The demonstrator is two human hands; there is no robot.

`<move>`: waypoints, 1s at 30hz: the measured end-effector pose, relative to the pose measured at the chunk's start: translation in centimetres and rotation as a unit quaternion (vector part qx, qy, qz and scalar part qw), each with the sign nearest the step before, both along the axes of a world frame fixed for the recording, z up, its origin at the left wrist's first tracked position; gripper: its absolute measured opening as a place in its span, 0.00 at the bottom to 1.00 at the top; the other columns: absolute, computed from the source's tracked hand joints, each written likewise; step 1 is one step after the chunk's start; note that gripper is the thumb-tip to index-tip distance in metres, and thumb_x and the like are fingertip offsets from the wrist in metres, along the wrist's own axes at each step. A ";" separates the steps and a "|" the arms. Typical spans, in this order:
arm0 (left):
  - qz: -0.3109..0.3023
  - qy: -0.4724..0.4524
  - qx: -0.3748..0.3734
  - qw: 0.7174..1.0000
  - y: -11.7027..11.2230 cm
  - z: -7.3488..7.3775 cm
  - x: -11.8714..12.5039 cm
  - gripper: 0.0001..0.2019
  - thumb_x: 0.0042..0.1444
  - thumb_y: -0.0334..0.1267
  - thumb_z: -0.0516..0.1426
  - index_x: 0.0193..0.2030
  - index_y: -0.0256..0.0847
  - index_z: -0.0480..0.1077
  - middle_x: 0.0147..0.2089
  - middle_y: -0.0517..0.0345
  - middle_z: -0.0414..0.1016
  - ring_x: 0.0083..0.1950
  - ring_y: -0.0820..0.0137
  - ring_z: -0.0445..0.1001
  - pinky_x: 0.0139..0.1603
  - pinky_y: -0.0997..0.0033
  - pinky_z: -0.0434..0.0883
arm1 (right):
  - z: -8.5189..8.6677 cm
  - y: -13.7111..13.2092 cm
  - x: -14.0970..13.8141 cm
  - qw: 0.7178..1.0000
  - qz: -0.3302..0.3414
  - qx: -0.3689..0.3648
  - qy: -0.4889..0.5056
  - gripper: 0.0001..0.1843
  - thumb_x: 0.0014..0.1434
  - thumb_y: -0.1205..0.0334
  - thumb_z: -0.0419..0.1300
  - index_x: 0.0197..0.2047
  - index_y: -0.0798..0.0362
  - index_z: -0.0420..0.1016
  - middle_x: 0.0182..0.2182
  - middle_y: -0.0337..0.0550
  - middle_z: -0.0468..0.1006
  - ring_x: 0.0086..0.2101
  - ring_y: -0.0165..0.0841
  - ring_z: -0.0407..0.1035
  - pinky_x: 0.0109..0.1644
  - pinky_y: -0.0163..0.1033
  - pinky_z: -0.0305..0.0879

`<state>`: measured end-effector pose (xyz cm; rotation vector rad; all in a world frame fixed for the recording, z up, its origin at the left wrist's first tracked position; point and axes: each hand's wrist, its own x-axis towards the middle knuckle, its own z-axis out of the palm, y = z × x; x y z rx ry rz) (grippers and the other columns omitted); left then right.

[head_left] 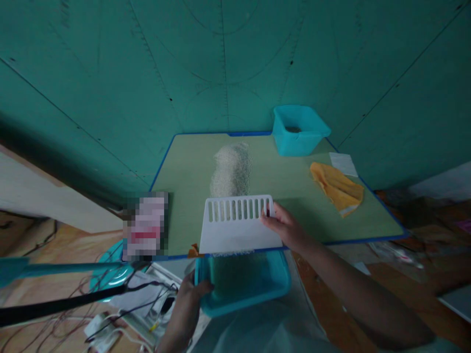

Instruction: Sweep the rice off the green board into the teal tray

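Note:
My right hand (277, 220) grips the right end of a white slotted plastic board (239, 236), with fingers at its last slots. The board stands at the table's front edge, in front of a pile of pale grains (231, 169). Below that edge, my left hand (191, 294) holds a blue plastic bin (250, 301) by its left rim, thumb inside. Some pale grains show along the board's lower edge, just above the bin. The bin's inside is dim, and I cannot tell how much it holds.
On the table (287, 186), a second blue bin (300, 132) stands at the back right. Near it lie a yellow cloth (338, 189) and a white sheet (344, 164). A blurred pink-and-white packet (147, 225) lies at left. Cables and a power strip (103, 333) are on the floor.

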<state>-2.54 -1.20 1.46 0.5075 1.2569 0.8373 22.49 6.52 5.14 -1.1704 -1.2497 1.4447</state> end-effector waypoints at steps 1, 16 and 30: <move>0.000 0.001 0.000 1.000 0.1 0.0 0.0 0.14 0.37 0.30 0.60 0.35 0.38 0.76 0.25 0.57 0.82 0.27 0.61 0.78 0.28 0.66 0.73 | -0.1 0.0 0.0 1.000 0.001 -0.003 0.003 0.07 0.55 0.57 0.57 0.34 0.51 0.64 0.27 0.37 0.65 0.28 0.31 0.60 0.30 0.36 0.57; 0.003 0.021 -0.003 1.000 0.0 0.3 0.1 0.15 0.36 0.28 0.59 0.36 0.38 0.75 0.26 0.59 0.82 0.27 0.62 0.78 0.31 0.66 0.73 | 0.0 -0.2 -0.1 1.000 -0.003 -0.009 0.003 0.07 0.56 0.56 0.57 0.35 0.50 0.65 0.28 0.36 0.65 0.29 0.31 0.60 0.31 0.36 0.57; 0.002 0.002 0.002 1.000 0.0 0.5 0.2 0.14 0.39 0.29 0.58 0.36 0.38 0.75 0.26 0.58 0.82 0.26 0.63 0.78 0.27 0.67 0.73 | 0.4 -0.3 -0.1 0.999 -0.022 -0.011 0.045 0.11 0.54 0.54 0.59 0.37 0.50 0.66 0.28 0.36 0.66 0.29 0.31 0.61 0.33 0.36 0.58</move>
